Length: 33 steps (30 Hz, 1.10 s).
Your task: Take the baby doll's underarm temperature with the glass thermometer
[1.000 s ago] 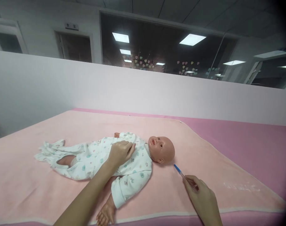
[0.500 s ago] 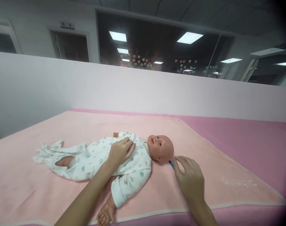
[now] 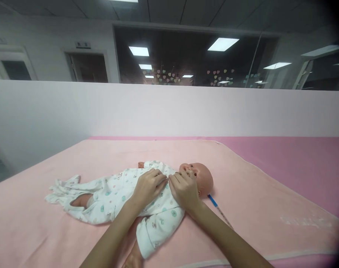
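A baby doll (image 3: 205, 180) lies on its back, head to the right, dressed in a white patterned romper (image 3: 116, 193). My left hand (image 3: 149, 186) rests on the romper's chest with its fingers closed at the front cloth. Close beside it, my right hand (image 3: 184, 188) pinches the cloth near the collar and covers part of the doll's chin and neck. The fingertips of both hands almost meet; the exact bit of fabric between them is hidden. By the back of the doll's head lies a thin stick with a blue end (image 3: 213, 201), partly behind my right forearm.
Under the doll spreads a peach blanket (image 3: 255, 193) on a pink padded surface (image 3: 297, 163). A white low wall (image 3: 169, 111) runs along the back. Clear plastic-looking material (image 3: 306, 222) lies at the right.
My right hand has left the blue-ended stick by the doll's head and moved left to the romper's collar. The stick now lies on the blanket. My left hand stays on the chest.
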Each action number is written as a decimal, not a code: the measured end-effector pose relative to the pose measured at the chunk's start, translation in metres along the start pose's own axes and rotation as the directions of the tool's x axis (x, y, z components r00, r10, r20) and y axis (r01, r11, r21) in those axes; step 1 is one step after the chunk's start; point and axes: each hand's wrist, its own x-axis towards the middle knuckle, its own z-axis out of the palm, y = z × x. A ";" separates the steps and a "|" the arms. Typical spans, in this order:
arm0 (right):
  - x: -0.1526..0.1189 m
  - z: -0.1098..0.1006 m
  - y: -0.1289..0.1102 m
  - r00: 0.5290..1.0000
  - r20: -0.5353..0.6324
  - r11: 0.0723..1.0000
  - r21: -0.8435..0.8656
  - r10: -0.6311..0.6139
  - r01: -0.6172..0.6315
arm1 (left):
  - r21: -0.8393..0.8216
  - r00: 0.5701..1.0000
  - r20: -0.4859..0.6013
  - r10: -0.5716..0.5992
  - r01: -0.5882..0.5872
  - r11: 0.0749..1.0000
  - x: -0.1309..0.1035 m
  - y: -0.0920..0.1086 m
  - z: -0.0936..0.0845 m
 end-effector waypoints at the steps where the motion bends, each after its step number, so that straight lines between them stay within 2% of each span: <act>1: -0.002 0.000 0.001 1.000 0.004 1.000 -0.010 0.000 0.000 | -0.022 0.999 0.017 -0.041 0.041 0.999 0.003 0.000 0.000; 3: -0.005 -0.001 0.001 1.000 0.017 1.000 -0.031 0.002 -0.002 | -0.058 0.990 0.082 -0.118 0.122 0.991 0.011 0.001 -0.002; 5: -0.006 -0.001 0.002 1.000 0.026 0.999 -0.053 0.013 -0.012 | -0.083 0.974 0.171 -0.145 0.161 0.983 0.023 0.001 -0.002; 8: -0.006 -0.001 0.001 0.999 0.019 0.996 -0.079 0.049 -0.048 | -0.170 0.950 0.293 -0.109 0.164 0.972 0.039 0.000 -0.001; 10: -0.006 -0.001 0.001 0.997 0.005 0.993 -0.089 0.078 -0.077 | -0.275 0.937 0.337 -0.093 0.192 0.942 0.043 -0.002 0.001; 15: -0.006 -0.001 0.001 0.993 -0.046 0.990 -0.085 0.106 -0.110 | -0.554 0.934 0.334 -0.126 0.302 0.776 0.039 -0.010 0.006; 21: -0.004 0.000 0.003 0.984 -0.125 0.990 -0.054 0.125 -0.133 | -0.670 0.935 0.326 -0.139 0.333 0.663 0.037 -0.014 0.010; 26: -0.005 0.005 0.005 0.984 -0.132 0.993 0.016 0.120 -0.119 | -0.685 0.931 0.331 -0.154 0.349 0.639 0.035 -0.014 0.012; 33: -0.007 0.010 0.008 0.986 -0.145 0.995 0.069 0.079 -0.069 | -0.652 0.933 0.316 -0.174 0.347 0.675 0.034 -0.013 0.015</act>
